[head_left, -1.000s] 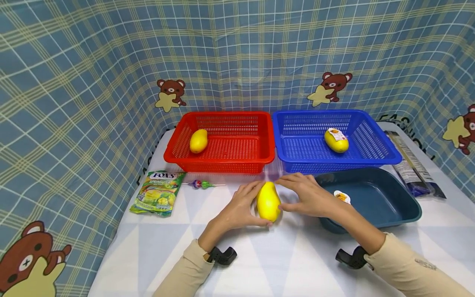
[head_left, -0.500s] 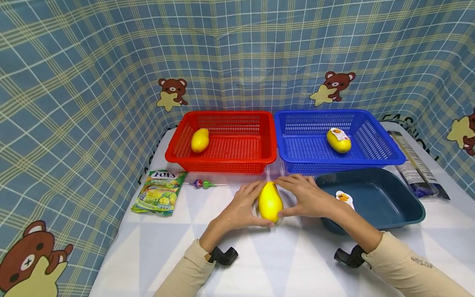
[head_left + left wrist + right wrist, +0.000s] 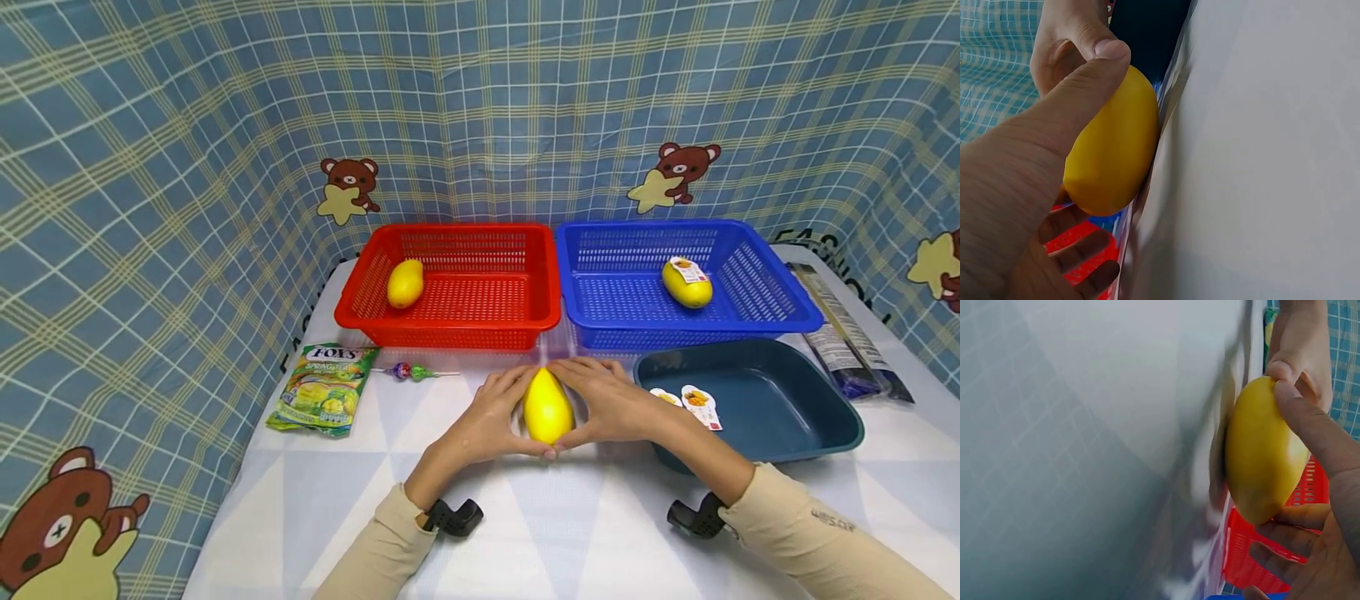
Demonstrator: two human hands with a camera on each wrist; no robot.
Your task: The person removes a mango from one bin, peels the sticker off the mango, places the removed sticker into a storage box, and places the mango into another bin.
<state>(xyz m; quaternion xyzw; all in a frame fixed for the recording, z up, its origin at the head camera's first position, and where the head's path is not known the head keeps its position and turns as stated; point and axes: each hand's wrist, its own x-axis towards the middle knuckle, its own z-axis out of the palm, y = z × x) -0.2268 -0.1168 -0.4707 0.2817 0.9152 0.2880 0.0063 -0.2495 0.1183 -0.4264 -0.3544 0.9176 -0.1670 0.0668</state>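
Note:
A plain yellow mango (image 3: 547,408) rests on the cloth, its narrow end pointing away from me. My left hand (image 3: 487,421) cups its left side, thumb at the near end and fingers at the far end. From the other side my right hand (image 3: 611,404) grips it likewise, and the two thumbs meet at the near end. In the left wrist view the mango (image 3: 1116,147) shows between thumb and spread fingers. The right wrist view shows the mango (image 3: 1263,450) without any label on the side facing that camera.
A red basket (image 3: 457,337) holds one mango (image 3: 406,284); a blue basket (image 3: 690,325) holds a labelled mango (image 3: 686,283). White labels (image 3: 701,407) show at the dark tray (image 3: 757,400), right. A candy bag (image 3: 326,390) and lollipops (image 3: 408,372) lie left, dark packages (image 3: 847,342) far right.
My right hand has moved slightly left, and its thumb has slid to the mango's near end beside the left thumb. A second label at the tray has come into sight. The left hand has stayed put.

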